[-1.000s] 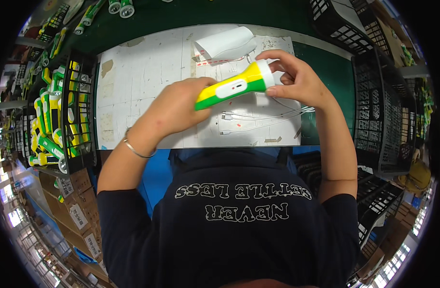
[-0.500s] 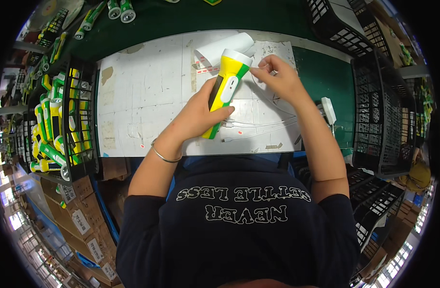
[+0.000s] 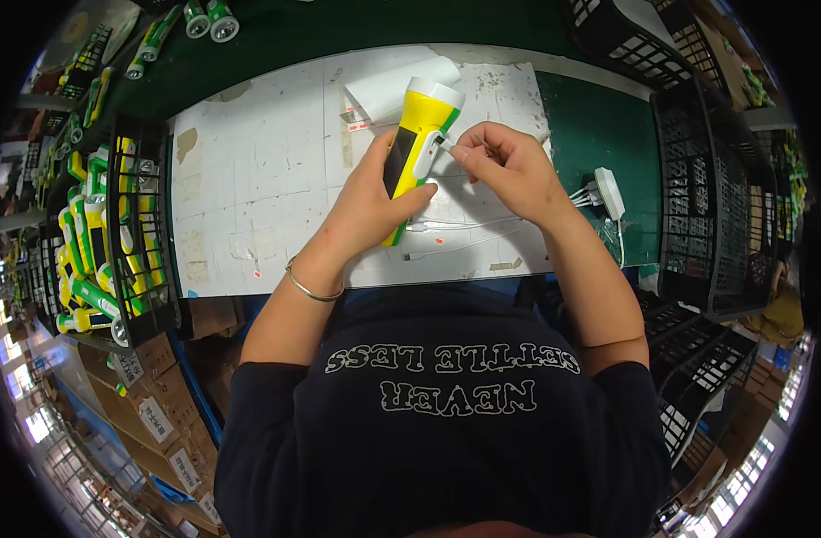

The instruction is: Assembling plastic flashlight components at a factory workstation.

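Observation:
A yellow and green flashlight [image 3: 416, 121] with a white head stands tilted over the work surface, its head pointing away from me. My left hand [image 3: 367, 199] is wrapped round its body, thumb across the near part. On its side sits a white panel [image 3: 426, 158]. My right hand [image 3: 509, 170] pinches a small cable plug [image 3: 444, 143] against the far end of that panel; whether the plug sits in the socket I cannot tell. Several white charging cables [image 3: 469, 224] lie below the hands, running toward a white power block [image 3: 609, 194] on the right.
A white sheet [image 3: 249, 188] covers the green table, with a rolled white paper [image 3: 401, 87] behind the flashlight. To the left stands a black basket [image 3: 170, 224] full of flashlights. Black crates [image 3: 711, 206] rise on the right. More flashlights [image 3: 222, 22] lie at the back left.
My right hand has come down and closer to the flashlight, bringing the plug to its side panel. The flashlight has shifted slightly left and away, still in my left hand.

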A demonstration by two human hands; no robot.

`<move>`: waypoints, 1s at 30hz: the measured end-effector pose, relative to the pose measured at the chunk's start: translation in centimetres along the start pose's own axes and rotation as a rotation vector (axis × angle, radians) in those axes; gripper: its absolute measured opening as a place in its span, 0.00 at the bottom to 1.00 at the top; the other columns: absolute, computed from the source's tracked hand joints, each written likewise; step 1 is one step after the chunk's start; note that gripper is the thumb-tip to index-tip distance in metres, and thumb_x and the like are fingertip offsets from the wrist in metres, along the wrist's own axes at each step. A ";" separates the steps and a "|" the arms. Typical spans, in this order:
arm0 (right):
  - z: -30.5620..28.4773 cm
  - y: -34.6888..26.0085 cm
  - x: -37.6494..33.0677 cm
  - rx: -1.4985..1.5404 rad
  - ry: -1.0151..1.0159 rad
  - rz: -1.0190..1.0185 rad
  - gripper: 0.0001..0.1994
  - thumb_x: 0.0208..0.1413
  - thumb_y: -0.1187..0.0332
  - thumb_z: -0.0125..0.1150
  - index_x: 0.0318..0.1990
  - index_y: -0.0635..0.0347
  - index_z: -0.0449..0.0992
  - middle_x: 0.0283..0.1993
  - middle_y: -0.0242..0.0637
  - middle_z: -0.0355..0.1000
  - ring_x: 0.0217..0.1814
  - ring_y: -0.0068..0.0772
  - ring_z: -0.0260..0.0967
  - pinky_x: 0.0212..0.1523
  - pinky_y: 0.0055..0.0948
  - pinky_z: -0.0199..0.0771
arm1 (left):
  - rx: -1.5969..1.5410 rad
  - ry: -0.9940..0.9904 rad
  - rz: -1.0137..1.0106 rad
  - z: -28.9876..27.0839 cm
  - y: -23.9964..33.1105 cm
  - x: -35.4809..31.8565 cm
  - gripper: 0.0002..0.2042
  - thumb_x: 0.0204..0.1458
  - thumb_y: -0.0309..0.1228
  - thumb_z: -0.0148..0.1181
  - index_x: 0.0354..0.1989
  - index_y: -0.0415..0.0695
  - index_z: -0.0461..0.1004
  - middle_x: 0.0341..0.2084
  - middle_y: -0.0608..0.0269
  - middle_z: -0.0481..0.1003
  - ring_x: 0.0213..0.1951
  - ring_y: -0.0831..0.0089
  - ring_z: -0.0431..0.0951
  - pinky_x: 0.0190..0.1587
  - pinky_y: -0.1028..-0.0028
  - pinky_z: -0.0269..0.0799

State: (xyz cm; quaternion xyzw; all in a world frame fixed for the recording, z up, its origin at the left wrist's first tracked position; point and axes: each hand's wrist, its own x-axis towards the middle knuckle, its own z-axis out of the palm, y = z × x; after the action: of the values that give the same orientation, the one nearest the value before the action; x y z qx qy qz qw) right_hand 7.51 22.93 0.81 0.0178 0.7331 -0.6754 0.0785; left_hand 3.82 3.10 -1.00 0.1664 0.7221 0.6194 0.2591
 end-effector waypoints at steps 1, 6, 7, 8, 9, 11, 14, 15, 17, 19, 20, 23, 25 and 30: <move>-0.1 -0.1 -0.2 -0.025 0.016 -0.023 0.09 0.53 0.65 0.57 0.31 0.63 0.73 0.23 0.25 0.67 0.25 0.13 0.61 0.27 0.16 0.62 | 0.019 -0.005 0.011 0.3 0.3 -0.1 0.32 0.42 0.33 0.63 0.55 0.37 0.56 0.44 0.51 0.68 0.46 0.67 0.70 0.48 0.72 0.65; -0.8 0.0 -0.6 -0.071 0.017 0.061 0.10 0.52 0.65 0.59 0.28 0.63 0.73 0.21 0.24 0.65 0.24 0.11 0.58 0.25 0.15 0.59 | 0.232 0.040 0.144 0.4 -0.1 0.2 0.31 0.43 0.31 0.62 0.55 0.37 0.56 0.47 0.48 0.66 0.45 0.61 0.71 0.49 0.70 0.65; -0.8 0.0 -0.6 -0.091 0.006 0.079 0.09 0.52 0.65 0.60 0.27 0.63 0.73 0.22 0.23 0.65 0.25 0.11 0.58 0.26 0.14 0.57 | 0.430 0.138 0.277 0.7 0.1 0.0 0.31 0.42 0.30 0.62 0.56 0.39 0.57 0.46 0.48 0.66 0.44 0.58 0.71 0.47 0.69 0.67; -0.7 0.0 -0.6 -0.091 0.002 0.080 0.09 0.52 0.65 0.60 0.27 0.63 0.73 0.22 0.23 0.65 0.25 0.11 0.58 0.26 0.14 0.57 | 0.628 0.234 0.410 0.9 0.4 -0.1 0.30 0.42 0.30 0.61 0.56 0.40 0.57 0.44 0.48 0.66 0.42 0.55 0.72 0.45 0.67 0.69; -0.5 0.1 -0.5 -0.090 0.029 0.077 0.09 0.52 0.65 0.60 0.27 0.63 0.73 0.22 0.23 0.65 0.24 0.11 0.57 0.26 0.14 0.57 | 0.628 0.237 0.408 0.9 0.5 -0.2 0.30 0.42 0.30 0.61 0.56 0.40 0.57 0.44 0.48 0.66 0.42 0.55 0.72 0.45 0.67 0.69; -0.3 0.2 -0.5 -0.090 0.051 0.074 0.09 0.51 0.65 0.60 0.27 0.62 0.73 0.21 0.23 0.65 0.24 0.11 0.57 0.26 0.15 0.56 | 0.715 0.272 0.393 1.0 0.8 -0.4 0.30 0.41 0.28 0.60 0.56 0.44 0.58 0.40 0.50 0.65 0.38 0.51 0.72 0.38 0.64 0.72; 0.0 0.4 -0.5 -0.107 0.072 0.065 0.10 0.51 0.65 0.60 0.26 0.62 0.73 0.21 0.23 0.65 0.24 0.11 0.57 0.26 0.14 0.56 | 0.677 0.255 0.349 1.3 0.9 -0.6 0.33 0.40 0.27 0.63 0.58 0.44 0.56 0.39 0.50 0.64 0.41 0.52 0.70 0.41 0.64 0.70; 0.1 0.4 -0.5 -0.096 0.079 0.053 0.10 0.51 0.65 0.60 0.26 0.63 0.73 0.20 0.24 0.65 0.23 0.12 0.56 0.24 0.16 0.57 | 0.676 0.258 0.349 1.2 0.8 -0.5 0.33 0.40 0.27 0.63 0.58 0.44 0.56 0.39 0.50 0.64 0.41 0.52 0.70 0.41 0.64 0.70; 0.1 0.6 -0.5 -0.086 0.087 0.039 0.11 0.50 0.65 0.60 0.26 0.65 0.73 0.19 0.24 0.64 0.23 0.12 0.56 0.23 0.17 0.57 | 0.675 0.289 0.410 1.0 0.4 -0.2 0.30 0.41 0.28 0.60 0.56 0.47 0.58 0.37 0.53 0.64 0.36 0.53 0.72 0.35 0.63 0.73; 0.1 1.1 -0.7 -0.154 0.078 -0.003 0.11 0.51 0.65 0.59 0.27 0.65 0.73 0.20 0.25 0.64 0.23 0.12 0.56 0.23 0.18 0.58 | 0.681 0.274 0.410 1.0 0.3 -0.1 0.30 0.40 0.28 0.61 0.55 0.47 0.59 0.37 0.53 0.65 0.36 0.53 0.72 0.35 0.64 0.73; -0.1 1.0 -0.8 -0.156 0.076 -0.007 0.11 0.51 0.65 0.59 0.27 0.65 0.73 0.20 0.25 0.64 0.23 0.12 0.56 0.23 0.18 0.58 | 0.691 0.263 0.407 0.9 0.3 0.0 0.29 0.40 0.29 0.61 0.55 0.47 0.60 0.37 0.53 0.65 0.36 0.53 0.73 0.35 0.64 0.73; -0.8 0.6 -1.2 -0.199 0.005 0.066 0.11 0.51 0.65 0.59 0.27 0.66 0.73 0.20 0.25 0.65 0.23 0.12 0.56 0.24 0.18 0.59 | 0.637 0.208 0.330 1.0 -0.3 -0.4 0.31 0.39 0.28 0.64 0.55 0.44 0.60 0.39 0.51 0.65 0.42 0.53 0.70 0.43 0.66 0.69; -1.3 0.7 -1.3 -0.253 -0.059 0.090 0.10 0.51 0.65 0.59 0.28 0.66 0.74 0.21 0.27 0.67 0.23 0.14 0.58 0.25 0.19 0.61 | 0.560 0.231 0.336 1.2 -1.1 -0.4 0.28 0.41 0.29 0.63 0.53 0.40 0.61 0.40 0.50 0.66 0.41 0.55 0.70 0.43 0.66 0.68; -2.2 1.4 -1.6 -0.593 -0.099 0.092 0.14 0.50 0.58 0.59 0.33 0.62 0.75 0.25 0.33 0.72 0.27 0.20 0.67 0.30 0.22 0.67 | 0.310 0.303 0.178 -0.1 -0.2 -0.2 0.28 0.40 0.31 0.64 0.50 0.37 0.61 0.39 0.49 0.68 0.42 0.55 0.69 0.45 0.66 0.66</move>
State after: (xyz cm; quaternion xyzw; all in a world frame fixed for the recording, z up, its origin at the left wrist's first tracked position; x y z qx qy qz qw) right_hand 9.07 25.39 -0.21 -0.0055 0.8921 -0.4275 0.1464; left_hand 3.92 2.88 -1.12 0.1725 0.8218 0.5393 0.0634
